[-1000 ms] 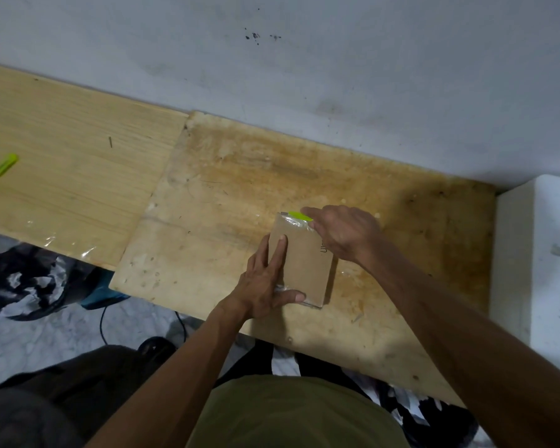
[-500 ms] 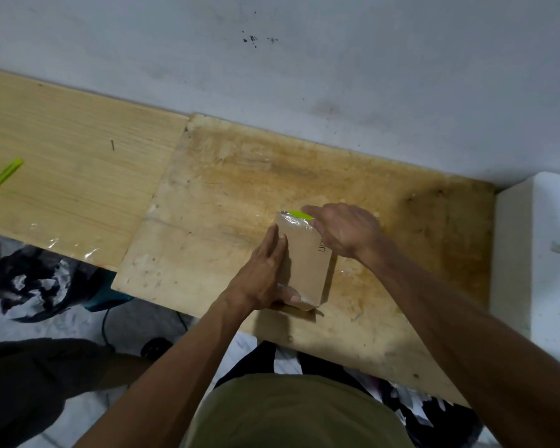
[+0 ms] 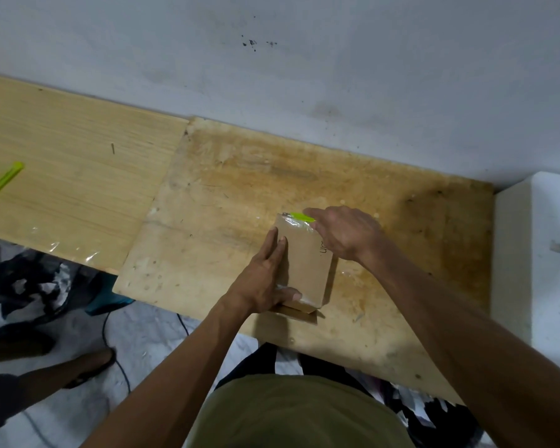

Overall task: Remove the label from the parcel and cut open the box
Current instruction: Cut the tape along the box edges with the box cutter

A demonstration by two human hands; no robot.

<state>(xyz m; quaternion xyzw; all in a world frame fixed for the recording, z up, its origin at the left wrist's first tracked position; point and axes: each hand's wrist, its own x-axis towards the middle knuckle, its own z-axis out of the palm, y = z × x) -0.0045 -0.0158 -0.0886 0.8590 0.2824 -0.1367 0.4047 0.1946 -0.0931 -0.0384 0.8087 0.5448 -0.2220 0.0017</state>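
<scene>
A small brown cardboard box (image 3: 306, 270) lies on a worn plywood board (image 3: 240, 202), with clear tape across its far end and a flap showing under its near end. My left hand (image 3: 265, 279) presses flat on the box's left side, thumb hooked over the near edge. My right hand (image 3: 346, 232) is closed around a lime-green cutter (image 3: 301, 216), whose tip sits at the box's far taped edge. No label is visible on the box.
A second lime-green tool (image 3: 0, 182) lies far left on a lighter wooden board (image 3: 72, 176). A white block (image 3: 537, 260) stands at the right. A grey wall runs behind. Another person's foot (image 3: 88, 367) and cables are on the floor at left.
My left hand has shifted slightly up the box's left side. The box's near flap now shows beneath its end. The person at left has stepped back.
</scene>
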